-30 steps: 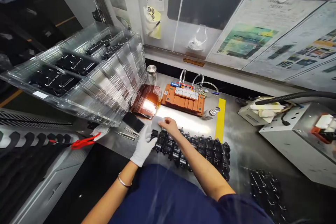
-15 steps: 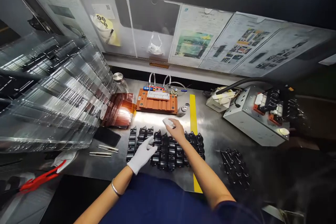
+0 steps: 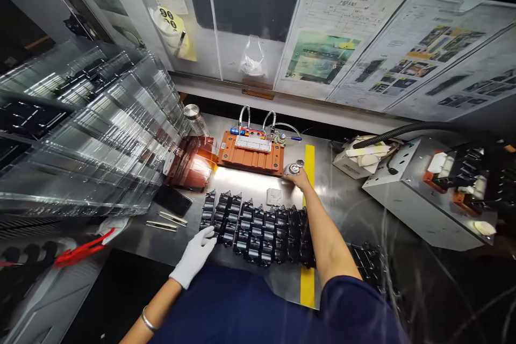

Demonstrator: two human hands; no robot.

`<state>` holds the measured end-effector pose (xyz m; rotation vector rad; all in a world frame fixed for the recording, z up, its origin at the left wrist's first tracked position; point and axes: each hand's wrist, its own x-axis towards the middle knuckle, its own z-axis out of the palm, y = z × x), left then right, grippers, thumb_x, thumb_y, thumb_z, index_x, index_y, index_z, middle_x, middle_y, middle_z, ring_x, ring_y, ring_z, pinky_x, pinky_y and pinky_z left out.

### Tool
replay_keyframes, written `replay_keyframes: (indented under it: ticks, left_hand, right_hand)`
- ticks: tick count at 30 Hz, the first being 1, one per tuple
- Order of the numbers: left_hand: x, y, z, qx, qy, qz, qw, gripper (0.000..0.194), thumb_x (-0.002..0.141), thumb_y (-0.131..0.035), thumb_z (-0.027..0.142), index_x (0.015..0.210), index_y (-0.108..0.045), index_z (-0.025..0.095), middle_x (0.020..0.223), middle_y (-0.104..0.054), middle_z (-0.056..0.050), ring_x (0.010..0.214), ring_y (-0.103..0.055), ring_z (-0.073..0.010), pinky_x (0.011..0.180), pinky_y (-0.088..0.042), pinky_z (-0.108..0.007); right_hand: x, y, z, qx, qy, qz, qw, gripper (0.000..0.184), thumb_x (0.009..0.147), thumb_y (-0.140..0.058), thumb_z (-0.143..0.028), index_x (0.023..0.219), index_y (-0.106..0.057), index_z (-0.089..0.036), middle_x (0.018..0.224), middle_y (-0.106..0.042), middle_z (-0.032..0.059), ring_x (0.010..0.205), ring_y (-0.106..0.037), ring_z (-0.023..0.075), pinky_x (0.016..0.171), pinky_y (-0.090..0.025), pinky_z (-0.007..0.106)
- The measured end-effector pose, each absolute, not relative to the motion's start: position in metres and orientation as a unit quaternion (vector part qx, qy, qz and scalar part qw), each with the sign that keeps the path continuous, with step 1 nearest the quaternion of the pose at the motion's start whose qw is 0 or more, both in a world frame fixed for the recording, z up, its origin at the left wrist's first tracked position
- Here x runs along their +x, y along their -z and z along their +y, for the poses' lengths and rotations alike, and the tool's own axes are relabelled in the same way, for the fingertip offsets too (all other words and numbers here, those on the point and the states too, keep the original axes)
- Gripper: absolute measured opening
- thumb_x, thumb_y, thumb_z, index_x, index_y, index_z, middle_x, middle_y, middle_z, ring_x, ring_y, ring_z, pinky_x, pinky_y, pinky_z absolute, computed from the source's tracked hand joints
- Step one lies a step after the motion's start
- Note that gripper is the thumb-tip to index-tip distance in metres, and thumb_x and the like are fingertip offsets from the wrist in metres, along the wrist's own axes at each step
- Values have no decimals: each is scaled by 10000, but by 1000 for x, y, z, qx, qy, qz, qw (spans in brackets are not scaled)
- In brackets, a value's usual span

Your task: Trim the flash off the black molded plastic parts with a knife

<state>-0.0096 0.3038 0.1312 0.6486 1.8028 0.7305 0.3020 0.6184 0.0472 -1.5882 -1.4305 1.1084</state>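
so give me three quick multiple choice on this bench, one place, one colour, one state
1. Where does the small white square lie?
A. on the orange fixture
B. on the steel bench just below that fixture
C. inside the clear trays

2. What colour is the stripe on the bench?
A. red
B. blue
C. yellow

3. What does the right hand wear?
A. a white glove
B. nothing, it is bare
C. a black glove

1: B, it sits on the steel bench, apart from the fixture.
2: C, the stripe shows yellow.
3: B, skin shows, and only the left hand is gloved.
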Motion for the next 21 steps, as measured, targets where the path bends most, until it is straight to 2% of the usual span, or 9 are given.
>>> replay_keyframes:
  ticks: [4,7,10,12,16,21]
  left_hand:
    - [-3,-138,299,272,-298,746,530,592,647,-631,420,1144,-602,100,1151,-668,-176,1051,-634,-250,981,-448,-387]
    - [2,-136,300,261,-294,755,525,571,640,-627,403,1124,-607,102,1144,-672,-176,1028,-644,-252,974,-453,-397]
    - [5,-135,304,259,-290,765,513,569,641,-619,397,1127,-607,102,1123,-681,-173,984,-657,-251,961,-461,-407]
    - [6,-135,306,270,-288,763,512,570,648,-615,398,1138,-606,107,1125,-681,-166,981,-656,-246,960,-460,-403]
    - [10,-138,311,290,-283,756,514,570,657,-614,410,1145,-611,114,1124,-680,-159,977,-653,-237,956,-461,-392]
    - [18,-136,314,284,-284,752,523,613,647,-614,415,1161,-597,83,1145,-662,-187,1019,-635,-250,958,-454,-392]
  right_hand:
    - [308,-34,625,-611,-448,-560,335,584,381,-813,-360,866,-556,-162,788,-661,30,735,-616,204,747,-503,392]
    - [311,-31,619,-617,-421,-563,352,679,387,-822,-376,969,-552,-152,915,-656,69,833,-610,217,796,-489,394]
    - [311,-32,611,-635,-370,-559,384,717,454,-798,-427,1062,-533,-157,1072,-604,103,987,-564,243,873,-450,411]
    - [310,-34,608,-648,-337,-554,400,641,512,-763,-456,1039,-551,-159,1095,-578,105,1047,-526,258,904,-425,421]
    - [306,-35,605,-656,-296,-554,419,453,555,-734,-442,893,-604,-170,1031,-576,81,1050,-510,258,905,-422,402]
    - [302,-34,604,-664,-272,-543,436,407,582,-720,-410,894,-636,-162,1064,-559,93,1050,-523,248,898,-435,384]
